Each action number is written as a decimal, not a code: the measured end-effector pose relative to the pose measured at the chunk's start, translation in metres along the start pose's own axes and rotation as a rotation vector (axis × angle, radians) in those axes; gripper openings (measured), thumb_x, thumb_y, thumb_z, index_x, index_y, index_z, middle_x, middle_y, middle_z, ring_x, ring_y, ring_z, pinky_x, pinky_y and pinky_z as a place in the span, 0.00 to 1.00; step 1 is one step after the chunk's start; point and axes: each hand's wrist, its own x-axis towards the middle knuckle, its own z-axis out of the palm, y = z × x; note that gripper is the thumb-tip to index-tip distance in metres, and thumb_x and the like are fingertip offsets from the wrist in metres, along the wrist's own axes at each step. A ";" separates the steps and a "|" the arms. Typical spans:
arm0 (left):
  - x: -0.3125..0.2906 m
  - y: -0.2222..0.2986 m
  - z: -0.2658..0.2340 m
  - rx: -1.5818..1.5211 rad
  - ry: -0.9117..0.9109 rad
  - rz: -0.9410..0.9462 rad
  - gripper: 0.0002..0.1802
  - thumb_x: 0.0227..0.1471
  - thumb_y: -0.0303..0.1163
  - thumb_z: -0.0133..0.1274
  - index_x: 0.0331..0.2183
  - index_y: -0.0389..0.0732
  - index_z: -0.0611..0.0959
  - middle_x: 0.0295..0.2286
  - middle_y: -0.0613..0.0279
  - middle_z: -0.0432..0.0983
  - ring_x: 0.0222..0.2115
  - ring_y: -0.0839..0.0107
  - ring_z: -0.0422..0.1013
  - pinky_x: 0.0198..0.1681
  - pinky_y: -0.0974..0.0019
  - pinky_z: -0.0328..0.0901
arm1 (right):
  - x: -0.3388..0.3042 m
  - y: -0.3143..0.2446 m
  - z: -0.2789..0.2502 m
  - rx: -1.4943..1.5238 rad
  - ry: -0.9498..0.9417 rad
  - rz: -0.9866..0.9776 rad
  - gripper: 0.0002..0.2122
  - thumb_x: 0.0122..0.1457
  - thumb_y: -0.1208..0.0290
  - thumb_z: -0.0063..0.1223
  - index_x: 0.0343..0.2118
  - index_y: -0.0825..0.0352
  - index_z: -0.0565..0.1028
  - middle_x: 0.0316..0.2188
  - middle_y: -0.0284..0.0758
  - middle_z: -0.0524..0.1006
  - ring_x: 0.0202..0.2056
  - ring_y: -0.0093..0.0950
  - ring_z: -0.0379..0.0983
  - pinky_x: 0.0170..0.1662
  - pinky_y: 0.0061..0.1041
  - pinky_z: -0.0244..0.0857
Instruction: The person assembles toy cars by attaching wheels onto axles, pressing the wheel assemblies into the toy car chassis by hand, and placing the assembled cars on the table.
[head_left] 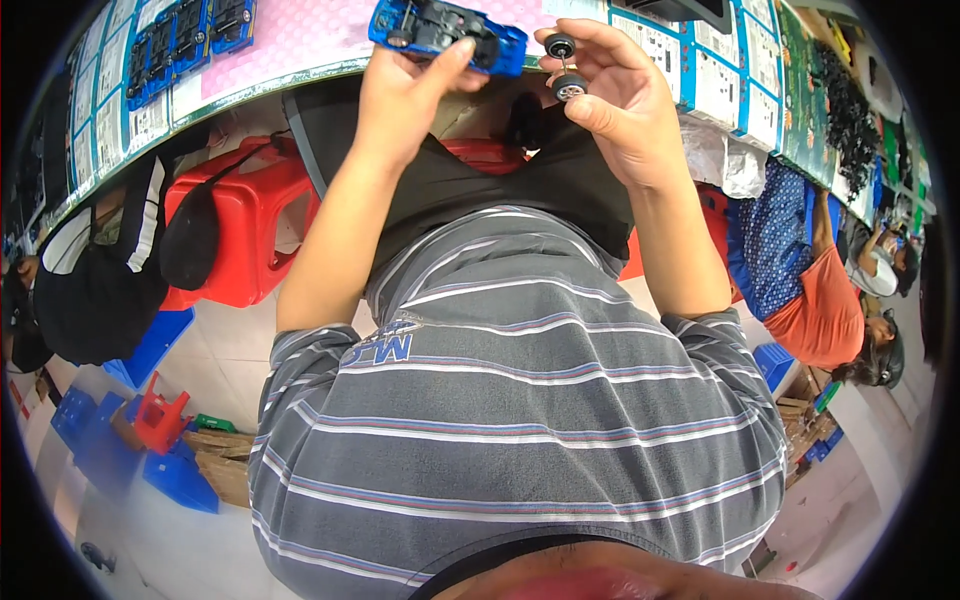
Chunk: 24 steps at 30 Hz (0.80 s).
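Note:
A blue toy car (450, 35) lies upside down in my left hand (415, 95), its black underside turned up and my thumb pressed on it. One small wheel shows at the car's left end. Close to its right, my right hand (635, 110) pinches a toy wheel axle (562, 66), a thin metal rod with a black-tyred wheel at each end. The axle and the car are apart. Both hands are raised near the table edge, above my lap.
Several blue toy cars (175, 45) lie underside up on the table at the left, beside pink bubble wrap (295, 35). Printed boxes (735, 75) and a heap of small black parts (850, 120) are at the right. Red stools (240, 215) and co-workers (815, 315) flank me.

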 end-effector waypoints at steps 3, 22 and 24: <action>0.019 0.001 -0.004 0.073 0.035 -0.007 0.15 0.57 0.30 0.60 0.43 0.31 0.79 0.35 0.55 0.81 0.34 0.67 0.79 0.41 0.66 0.74 | 0.001 -0.002 0.000 -0.068 -0.004 -0.046 0.29 0.47 0.79 0.71 0.55 0.71 0.71 0.47 0.34 0.76 0.45 0.21 0.71 0.50 0.21 0.66; -0.036 0.028 0.043 -0.069 0.034 -0.002 0.13 0.56 0.27 0.61 0.43 0.33 0.83 0.30 0.60 0.81 0.30 0.77 0.76 0.27 0.77 0.71 | -0.013 0.001 0.025 -0.525 0.008 -0.301 0.31 0.44 0.65 0.75 0.51 0.71 0.74 0.44 0.34 0.75 0.45 0.24 0.72 0.47 0.25 0.68; -0.037 0.032 0.043 -0.089 0.031 0.020 0.12 0.56 0.27 0.61 0.42 0.33 0.83 0.30 0.59 0.81 0.29 0.77 0.76 0.28 0.77 0.71 | -0.015 0.002 0.029 -0.179 0.069 -0.235 0.21 0.54 0.71 0.68 0.48 0.74 0.76 0.43 0.36 0.74 0.43 0.25 0.71 0.47 0.25 0.68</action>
